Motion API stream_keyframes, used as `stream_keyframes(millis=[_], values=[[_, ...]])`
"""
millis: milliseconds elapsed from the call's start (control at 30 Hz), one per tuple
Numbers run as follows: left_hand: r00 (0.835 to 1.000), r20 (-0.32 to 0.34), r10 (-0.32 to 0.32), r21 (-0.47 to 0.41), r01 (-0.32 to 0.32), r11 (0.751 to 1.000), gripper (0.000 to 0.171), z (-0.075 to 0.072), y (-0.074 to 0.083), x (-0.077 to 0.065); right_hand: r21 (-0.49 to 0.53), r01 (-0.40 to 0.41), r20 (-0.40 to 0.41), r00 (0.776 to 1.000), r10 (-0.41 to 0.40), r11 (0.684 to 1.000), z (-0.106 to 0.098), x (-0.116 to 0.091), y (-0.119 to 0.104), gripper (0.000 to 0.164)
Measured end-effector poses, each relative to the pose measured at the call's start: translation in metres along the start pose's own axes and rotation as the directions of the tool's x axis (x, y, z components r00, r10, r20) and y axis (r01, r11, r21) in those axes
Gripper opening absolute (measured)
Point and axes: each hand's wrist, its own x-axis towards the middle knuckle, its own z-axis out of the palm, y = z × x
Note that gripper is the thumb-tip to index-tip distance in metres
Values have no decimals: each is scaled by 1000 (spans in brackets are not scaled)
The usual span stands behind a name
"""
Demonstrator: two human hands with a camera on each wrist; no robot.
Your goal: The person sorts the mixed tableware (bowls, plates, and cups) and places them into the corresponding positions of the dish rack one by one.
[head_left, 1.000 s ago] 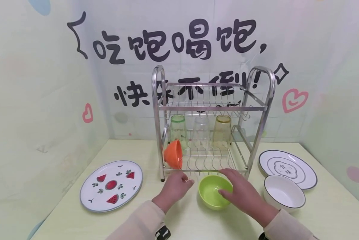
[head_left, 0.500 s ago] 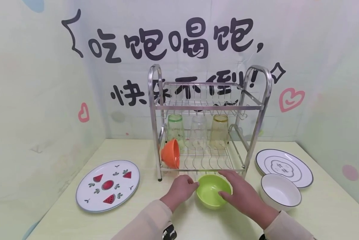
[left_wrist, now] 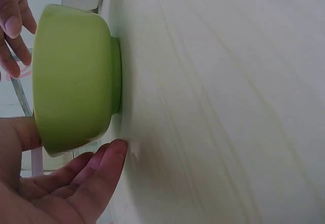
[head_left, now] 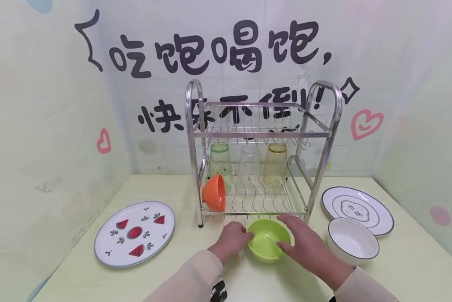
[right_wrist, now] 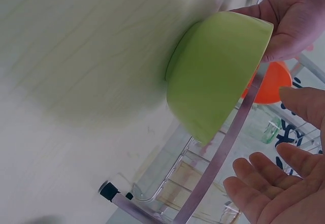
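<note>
A lime-green bowl is upright at the table's front middle, just before the dish rack. My left hand pinches its left side, the thumb over the rim inside and the fingers outside, low near the tabletop. Around the bowl's right side my right hand hovers with spread, relaxed fingers; in the right wrist view those fingers are apart from the bowl wall. On the rack's lower tier, an orange bowl stands on its side at the left end.
Behind the orange bowl stand upside-down glasses: green, clear and amber. A watermelon-patterned plate lies at left. At right, a white bowl overlaps a white plate. A printed backdrop rises behind.
My left hand has moved right to the green bowl's left rim and taken hold there. The right hand stays nearly in place. The head view has shifted slightly.
</note>
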Motion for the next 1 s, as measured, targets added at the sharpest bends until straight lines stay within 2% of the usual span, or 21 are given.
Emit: stream_keyframes(millis=[267, 433, 733, 1000], values=[[1000, -28, 1, -16, -1, 1000, 30, 3, 1, -2, -2, -14, -2, 1000, 14, 1000, -1, -2, -1, 58], [1000, -19, -17, -41, 16, 999, 28, 1, 1, -4, -3, -6, -4, 1000, 6, 1000, -1, -4, -1, 57], [999, -32, 1, -33, -2, 999, 28, -6, -3, -7, 3, -7, 27, 1000, 7, 1000, 0, -6, -2, 57], [999, -12, -49, -29, 48, 998, 27, -13, -9, -6, 13, 8, 59, 998, -9, 1000, 3, -8, -4, 53]])
